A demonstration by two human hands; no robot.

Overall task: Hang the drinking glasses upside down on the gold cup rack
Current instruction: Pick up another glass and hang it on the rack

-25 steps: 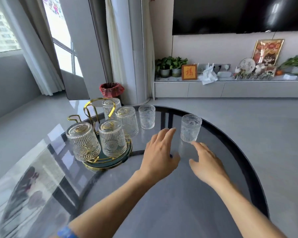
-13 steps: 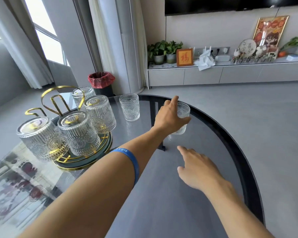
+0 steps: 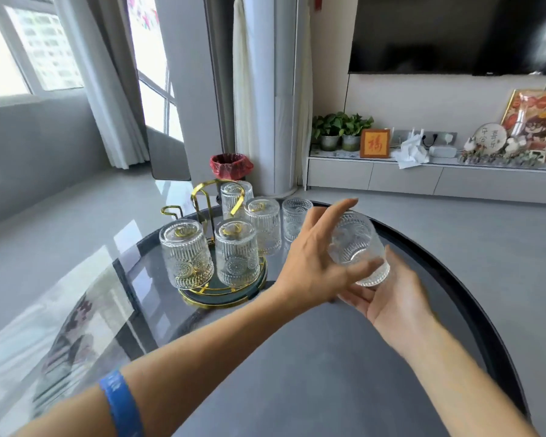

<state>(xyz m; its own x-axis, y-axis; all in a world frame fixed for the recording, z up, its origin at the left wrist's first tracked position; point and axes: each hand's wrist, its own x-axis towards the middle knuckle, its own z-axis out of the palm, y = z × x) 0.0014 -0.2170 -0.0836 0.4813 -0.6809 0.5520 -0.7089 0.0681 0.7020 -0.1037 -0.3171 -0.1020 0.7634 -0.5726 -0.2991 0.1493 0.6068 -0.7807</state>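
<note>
The glass [image 3: 356, 247] has left the desk [image 3: 297, 357] and is now lifted, tilted, between both hands; left hand [image 3: 316, 260] and right hand [image 3: 388, 298] hold it together, near the rack [image 3: 221, 291]; four glasses hang already, so turning over comes next.

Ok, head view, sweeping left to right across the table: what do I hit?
Blue wristband → front-left hung glass → front-right hung glass → upright glass on the table → left hand → held glass → right hand.
</note>
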